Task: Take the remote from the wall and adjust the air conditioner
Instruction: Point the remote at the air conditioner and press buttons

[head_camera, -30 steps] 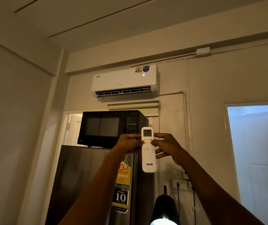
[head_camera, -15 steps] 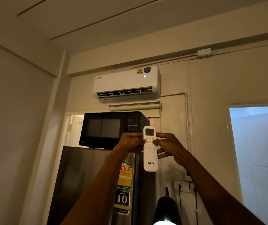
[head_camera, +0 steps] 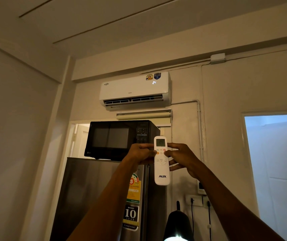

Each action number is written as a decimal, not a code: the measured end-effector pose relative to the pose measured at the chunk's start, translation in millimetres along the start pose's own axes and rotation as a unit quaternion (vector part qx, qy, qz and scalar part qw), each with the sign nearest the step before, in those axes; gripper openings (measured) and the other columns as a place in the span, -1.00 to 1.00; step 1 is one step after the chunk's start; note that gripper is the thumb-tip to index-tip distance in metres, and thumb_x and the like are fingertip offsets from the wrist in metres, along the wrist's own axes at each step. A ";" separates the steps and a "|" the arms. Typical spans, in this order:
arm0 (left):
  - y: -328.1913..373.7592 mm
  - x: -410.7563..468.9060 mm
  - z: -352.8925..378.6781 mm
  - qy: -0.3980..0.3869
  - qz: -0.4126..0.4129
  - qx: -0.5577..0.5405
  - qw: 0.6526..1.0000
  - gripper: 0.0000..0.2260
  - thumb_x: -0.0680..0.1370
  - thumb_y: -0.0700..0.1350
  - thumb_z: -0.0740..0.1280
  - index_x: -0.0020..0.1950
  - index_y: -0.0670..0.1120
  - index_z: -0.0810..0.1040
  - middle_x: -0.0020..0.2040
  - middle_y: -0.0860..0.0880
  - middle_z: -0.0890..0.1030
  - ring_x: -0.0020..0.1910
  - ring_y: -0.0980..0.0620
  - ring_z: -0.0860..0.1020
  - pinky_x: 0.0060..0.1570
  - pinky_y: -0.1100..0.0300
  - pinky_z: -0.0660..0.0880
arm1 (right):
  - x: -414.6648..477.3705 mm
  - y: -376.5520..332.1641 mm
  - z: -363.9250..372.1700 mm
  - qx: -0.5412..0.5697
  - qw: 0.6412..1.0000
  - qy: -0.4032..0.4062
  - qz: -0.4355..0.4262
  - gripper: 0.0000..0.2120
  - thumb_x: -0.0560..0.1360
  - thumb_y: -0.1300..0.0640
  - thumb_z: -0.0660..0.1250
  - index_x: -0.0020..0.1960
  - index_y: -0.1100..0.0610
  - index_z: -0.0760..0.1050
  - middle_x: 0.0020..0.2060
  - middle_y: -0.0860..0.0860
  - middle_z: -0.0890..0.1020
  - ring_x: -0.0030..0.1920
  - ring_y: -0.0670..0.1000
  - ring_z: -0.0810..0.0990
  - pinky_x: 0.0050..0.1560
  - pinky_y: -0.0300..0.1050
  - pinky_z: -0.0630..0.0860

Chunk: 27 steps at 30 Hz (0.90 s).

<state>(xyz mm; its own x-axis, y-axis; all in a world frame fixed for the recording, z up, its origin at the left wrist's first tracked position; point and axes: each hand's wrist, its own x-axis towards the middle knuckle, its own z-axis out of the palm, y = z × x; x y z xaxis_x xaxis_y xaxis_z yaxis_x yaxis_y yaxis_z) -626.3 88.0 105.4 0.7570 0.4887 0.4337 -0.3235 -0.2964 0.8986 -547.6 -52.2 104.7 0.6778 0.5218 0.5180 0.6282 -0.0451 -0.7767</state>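
Note:
A white remote (head_camera: 162, 173) marked AUX stands upright in front of me, its small screen at the top. My left hand (head_camera: 142, 154) grips its left side with the thumb on the upper buttons. My right hand (head_camera: 182, 158) holds its right side, thumb on the buttons too. High on the wall hangs the white air conditioner (head_camera: 134, 90), its louvre open and its lit display reading 24.
A black microwave (head_camera: 120, 139) sits on a steel fridge (head_camera: 95, 197) below the air conditioner. A rolled blind (head_camera: 143, 114) hangs under the unit. A lit black lamp (head_camera: 177, 226) stands low in front. Wall sockets (head_camera: 196, 200) and a bright doorway (head_camera: 277, 171) lie to the right.
The air conditioner's display now shows 24 where a single digit showed before. Both hands keep their hold on the remote, and the view has shifted slightly.

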 end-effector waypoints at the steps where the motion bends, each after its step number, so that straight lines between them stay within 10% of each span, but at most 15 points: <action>1: 0.1 -0.2 0.6 0.000 0.000 0.000 1.000 -0.71 0.50 -0.28 0.36 0.21 -0.13 0.56 0.18 -0.18 0.63 0.13 -0.16 0.64 -0.18 0.12 0.62 | -0.5 -0.2 -0.5 -0.001 1.000 0.001 0.000 -0.51 0.51 0.21 0.33 0.42 0.09 0.33 0.21 0.21 0.60 0.04 0.23 0.68 -0.07 0.16 0.65; 27: -4.3 -0.1 6.2 0.001 -0.007 0.004 1.000 -0.68 0.50 -0.30 0.35 0.25 -0.15 0.53 0.22 -0.19 0.61 0.17 -0.17 0.62 -0.17 0.12 0.61 | 3.5 10.7 0.2 0.016 1.000 -0.002 0.009 -0.48 0.50 0.23 0.35 0.43 0.05 0.33 0.21 0.21 0.60 0.03 0.23 0.68 -0.02 0.22 0.64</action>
<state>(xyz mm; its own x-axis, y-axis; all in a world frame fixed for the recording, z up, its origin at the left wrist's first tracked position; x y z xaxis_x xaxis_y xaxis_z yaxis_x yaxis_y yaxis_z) -621.4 84.1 101.1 0.7610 0.4942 0.4204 -0.3081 -0.2949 0.9045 -538.6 -50.7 98.1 0.6873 0.5250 0.5020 0.6032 -0.0276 -0.7971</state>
